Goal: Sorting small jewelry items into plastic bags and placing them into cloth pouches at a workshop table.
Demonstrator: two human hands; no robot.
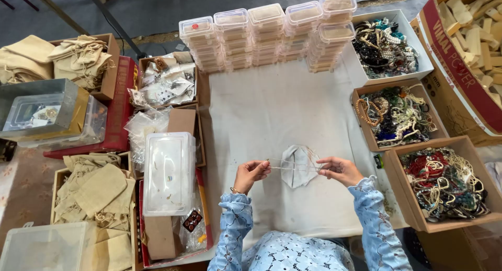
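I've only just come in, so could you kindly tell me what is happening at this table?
A person in pale blue lace sleeves sits at a white cloth, with the left hand and the right hand pinching the ends of a thin strand or drawstring stretched between them, across a small sheer pouch. Stacks of clear lidded boxes line the far edge. Open boxes of beaded necklaces stand to the right, and beige cloth bags lie to the left.

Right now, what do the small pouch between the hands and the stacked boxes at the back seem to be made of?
The pouch looks like thin sheer fabric, perhaps organza: the white cloth shows through it. The left hand and right hand pull its drawstrings. The stacked boxes look like clear, glossy plastic: their contents show through.
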